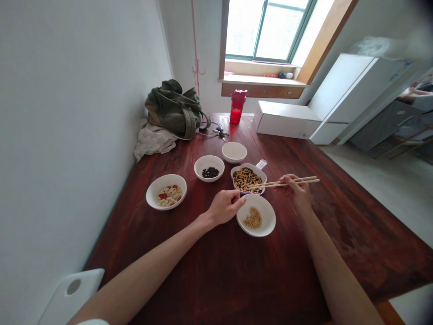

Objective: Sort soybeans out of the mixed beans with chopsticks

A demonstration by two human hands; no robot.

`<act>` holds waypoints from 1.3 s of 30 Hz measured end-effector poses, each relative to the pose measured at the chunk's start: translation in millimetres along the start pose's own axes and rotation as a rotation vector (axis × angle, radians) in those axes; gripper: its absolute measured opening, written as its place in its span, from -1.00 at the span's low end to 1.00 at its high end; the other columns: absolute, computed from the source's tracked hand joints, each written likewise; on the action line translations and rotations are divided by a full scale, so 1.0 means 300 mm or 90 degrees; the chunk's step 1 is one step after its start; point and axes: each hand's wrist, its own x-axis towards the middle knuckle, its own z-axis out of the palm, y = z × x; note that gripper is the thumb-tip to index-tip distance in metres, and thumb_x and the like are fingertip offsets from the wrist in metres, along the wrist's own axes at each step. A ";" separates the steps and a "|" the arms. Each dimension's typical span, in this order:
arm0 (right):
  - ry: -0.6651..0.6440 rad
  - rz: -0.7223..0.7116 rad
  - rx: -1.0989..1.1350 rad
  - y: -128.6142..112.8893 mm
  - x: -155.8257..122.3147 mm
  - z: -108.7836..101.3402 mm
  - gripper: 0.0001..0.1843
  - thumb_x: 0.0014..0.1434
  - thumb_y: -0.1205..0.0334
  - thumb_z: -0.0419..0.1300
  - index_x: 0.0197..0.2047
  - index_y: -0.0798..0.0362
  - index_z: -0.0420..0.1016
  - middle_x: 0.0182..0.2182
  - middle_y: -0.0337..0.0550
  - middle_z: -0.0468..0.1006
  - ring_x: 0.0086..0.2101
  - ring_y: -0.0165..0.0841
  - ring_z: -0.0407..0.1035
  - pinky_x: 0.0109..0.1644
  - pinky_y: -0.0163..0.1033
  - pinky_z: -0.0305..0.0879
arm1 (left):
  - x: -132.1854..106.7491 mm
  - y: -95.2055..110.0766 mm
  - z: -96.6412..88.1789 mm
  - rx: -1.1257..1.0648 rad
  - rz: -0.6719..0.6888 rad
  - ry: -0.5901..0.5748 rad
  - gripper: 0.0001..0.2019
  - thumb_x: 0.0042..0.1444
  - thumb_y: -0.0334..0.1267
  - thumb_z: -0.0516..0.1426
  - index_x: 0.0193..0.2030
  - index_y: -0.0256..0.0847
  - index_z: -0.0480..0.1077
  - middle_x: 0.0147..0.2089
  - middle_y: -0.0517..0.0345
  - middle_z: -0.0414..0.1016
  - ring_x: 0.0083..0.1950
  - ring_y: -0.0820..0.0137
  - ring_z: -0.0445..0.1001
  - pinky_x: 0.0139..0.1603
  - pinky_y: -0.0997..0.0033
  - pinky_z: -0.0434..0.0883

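Note:
My right hand (297,193) grips a pair of wooden chopsticks (287,182), their tips reaching left into a purple bowl of mixed beans (248,179). My left hand (224,206) rests curled on the table, fingers touching the rim of a white bowl (256,215) that holds a few yellow soybeans. A white bowl with black beans (209,168) sits behind, an empty white bowl (234,152) farther back, and a white bowl of peanuts and red dates (166,192) to the left.
A dark red wooden table (237,271) carries a green bag (176,108), a cloth, keys, a red bottle (237,106) and a white box (286,119). White wall on the left; window behind; a white chair back (72,293) near left.

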 end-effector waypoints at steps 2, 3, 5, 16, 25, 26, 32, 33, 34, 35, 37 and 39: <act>0.035 -0.020 -0.029 0.022 0.005 0.004 -0.83 0.15 0.11 0.39 -0.35 0.03 0.62 -0.44 -0.22 0.61 -0.47 -0.32 0.56 -0.35 -0.21 0.62 | 0.000 -0.001 0.001 0.001 0.002 0.000 -0.59 0.29 -0.05 0.08 -0.52 -0.23 0.15 -0.54 0.30 0.16 -0.47 0.52 0.13 -0.41 0.46 0.02; 0.040 -0.023 -0.044 0.033 0.006 0.006 -0.83 0.15 0.10 0.39 -0.35 0.02 0.62 -0.43 -0.21 0.63 -0.46 -0.31 0.57 -0.33 -0.19 0.62 | 0.000 -0.001 0.001 0.001 0.003 0.000 -0.59 0.29 -0.05 0.08 -0.52 -0.23 0.16 -0.54 0.29 0.16 -0.47 0.52 0.13 -0.41 0.46 0.02; 0.042 -0.023 -0.073 0.050 0.006 0.009 -0.81 0.15 0.09 0.39 -0.35 0.02 0.61 -0.41 -0.19 0.65 -0.44 -0.29 0.58 -0.32 -0.17 0.63 | 0.000 -0.001 0.002 0.002 0.004 -0.001 -0.58 0.29 -0.05 0.08 -0.52 -0.23 0.15 -0.54 0.29 0.16 -0.47 0.52 0.13 -0.41 0.46 0.02; 0.018 -0.031 -0.154 0.062 -0.002 0.012 -0.76 0.15 0.01 0.37 -0.28 0.01 0.61 -0.36 -0.14 0.68 -0.39 -0.21 0.62 -0.32 -0.13 0.63 | 0.000 0.000 0.002 0.004 0.003 -0.001 -0.58 0.29 -0.05 0.08 -0.52 -0.23 0.14 -0.55 0.30 0.15 -0.48 0.53 0.13 -0.42 0.46 0.01; 0.000 -0.064 -0.216 0.057 -0.010 0.019 -0.73 0.19 -0.03 0.34 -0.32 0.01 0.60 -0.36 -0.12 0.70 -0.42 -0.21 0.61 -0.29 -0.12 0.63 | -0.001 0.000 0.003 0.009 0.000 0.001 -0.58 0.29 -0.05 0.08 -0.52 -0.23 0.15 -0.55 0.30 0.16 -0.47 0.53 0.14 -0.41 0.46 0.01; 0.003 -0.065 -0.219 0.056 -0.010 0.020 -0.73 0.19 -0.03 0.34 -0.33 0.01 0.60 -0.36 -0.12 0.70 -0.41 -0.21 0.62 -0.29 -0.11 0.63 | -0.001 0.000 0.003 0.008 0.001 0.000 -0.58 0.29 -0.05 0.08 -0.52 -0.23 0.15 -0.55 0.30 0.16 -0.47 0.53 0.14 -0.41 0.46 0.01; 0.039 -0.052 -0.179 0.056 -0.007 0.017 -0.77 0.16 0.02 0.35 -0.33 0.02 0.61 -0.39 -0.14 0.69 -0.42 -0.21 0.62 -0.31 -0.12 0.63 | 0.000 0.000 0.003 0.004 0.007 -0.001 -0.58 0.29 -0.05 0.08 -0.52 -0.23 0.15 -0.55 0.29 0.17 -0.47 0.53 0.13 -0.42 0.46 0.01; 0.045 -0.048 -0.172 0.056 -0.006 0.016 -0.77 0.16 0.03 0.36 -0.33 0.02 0.61 -0.40 -0.14 0.68 -0.42 -0.21 0.62 -0.31 -0.12 0.63 | 0.000 0.000 0.003 0.002 0.007 -0.001 -0.58 0.29 -0.05 0.08 -0.52 -0.23 0.14 -0.55 0.29 0.17 -0.47 0.53 0.13 -0.42 0.46 0.01; 0.050 -0.045 -0.169 0.056 -0.005 0.015 -0.78 0.15 0.04 0.36 -0.34 0.02 0.61 -0.40 -0.14 0.68 -0.42 -0.21 0.62 -0.32 -0.12 0.63 | 0.000 0.001 0.002 0.001 0.007 0.000 -0.58 0.29 -0.05 0.08 -0.52 -0.23 0.14 -0.55 0.29 0.16 -0.48 0.53 0.13 -0.42 0.46 0.01; 0.054 -0.042 -0.167 0.057 -0.005 0.015 -0.79 0.14 0.05 0.37 -0.34 0.02 0.61 -0.41 -0.14 0.68 -0.42 -0.21 0.61 -0.32 -0.12 0.63 | 0.000 0.001 0.002 0.001 0.008 0.001 -0.58 0.29 -0.05 0.08 -0.52 -0.23 0.14 -0.55 0.30 0.16 -0.48 0.53 0.13 -0.42 0.46 0.01; 0.060 -0.039 -0.157 0.058 -0.003 0.014 -0.79 0.13 0.06 0.38 -0.36 0.03 0.62 -0.41 -0.15 0.67 -0.41 -0.21 0.61 -0.32 -0.13 0.63 | 0.000 0.001 0.002 0.002 0.008 0.002 -0.58 0.29 -0.05 0.08 -0.52 -0.23 0.14 -0.55 0.30 0.16 -0.47 0.53 0.13 -0.42 0.47 0.02; 0.067 -0.037 -0.132 0.059 0.000 0.013 -0.80 0.12 0.07 0.38 -0.37 0.03 0.62 -0.43 -0.16 0.66 -0.41 -0.22 0.60 -0.30 -0.12 0.63 | 0.000 0.000 0.002 0.004 0.008 0.002 -0.58 0.30 -0.05 0.08 -0.52 -0.23 0.15 -0.55 0.30 0.16 -0.47 0.53 0.13 -0.41 0.47 0.02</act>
